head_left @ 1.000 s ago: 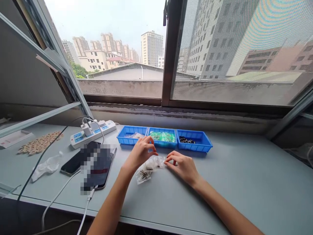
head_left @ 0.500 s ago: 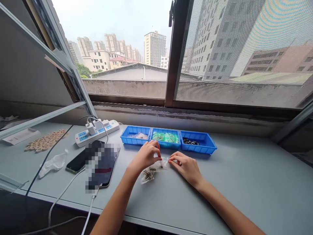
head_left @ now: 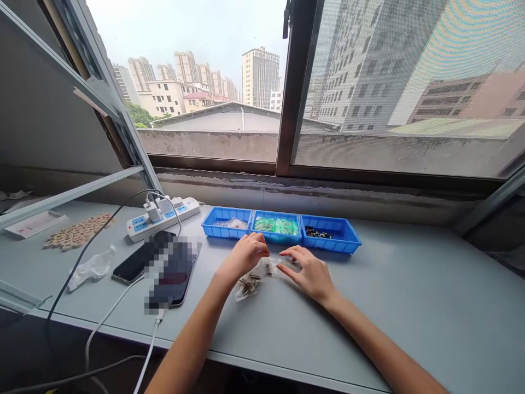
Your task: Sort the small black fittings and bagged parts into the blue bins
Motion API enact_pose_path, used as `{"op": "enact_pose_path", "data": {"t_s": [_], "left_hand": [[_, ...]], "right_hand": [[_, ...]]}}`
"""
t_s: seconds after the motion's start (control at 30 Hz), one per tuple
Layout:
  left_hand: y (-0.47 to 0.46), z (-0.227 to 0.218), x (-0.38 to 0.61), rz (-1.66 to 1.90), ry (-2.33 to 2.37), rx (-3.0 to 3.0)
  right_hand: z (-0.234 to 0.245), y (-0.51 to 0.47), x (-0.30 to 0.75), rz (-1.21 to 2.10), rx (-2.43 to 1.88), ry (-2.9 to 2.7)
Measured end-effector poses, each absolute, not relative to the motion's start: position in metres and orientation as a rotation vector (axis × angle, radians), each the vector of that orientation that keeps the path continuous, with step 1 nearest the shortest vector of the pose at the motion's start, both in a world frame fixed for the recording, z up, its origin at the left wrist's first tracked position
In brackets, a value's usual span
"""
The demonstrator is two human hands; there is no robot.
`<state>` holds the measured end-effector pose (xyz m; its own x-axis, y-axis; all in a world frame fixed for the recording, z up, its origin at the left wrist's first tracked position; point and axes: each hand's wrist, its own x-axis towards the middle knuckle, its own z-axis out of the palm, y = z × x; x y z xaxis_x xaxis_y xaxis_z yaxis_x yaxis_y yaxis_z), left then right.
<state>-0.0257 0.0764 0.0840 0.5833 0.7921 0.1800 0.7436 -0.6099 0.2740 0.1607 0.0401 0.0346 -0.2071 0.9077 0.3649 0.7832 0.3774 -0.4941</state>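
Right hand (head_left: 307, 273) arched beside clear bag (head_left: 269, 267)

One head cam, looking from above the near side of the desk (head_left: 369, 306), forward and down; hands (head_left: 309, 273) near, window (head_left: 293, 109) beyond.

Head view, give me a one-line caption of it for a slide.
Left hand and right hand near small parts in clear plastic, with three blue trays behind, by a window.
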Motion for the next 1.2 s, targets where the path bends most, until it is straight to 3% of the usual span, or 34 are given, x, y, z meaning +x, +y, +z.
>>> {"op": "enact_pose_path", "data": {"t_s": [0.27, 0.6, 1.2], "left_hand": [[0.0681, 0.0853, -0.0222, 0.235, 1.362, 2.420], [0.0706, 0.0861, -0.0200, 0.365, 1.427, 2.462], [0.0670, 0.0851, -0.0185, 0.205, 1.496, 2.395]], "right_hand": [[0.0331, 0.0391, 0.1573, 0.347, -1.457, -2.112], [0.0369, 0.0389, 0.1570, 0.499, -1.300, -2.151], [0.0351, 0.0402, 0.1587, 0.316, -1.222, -2.230]]}}
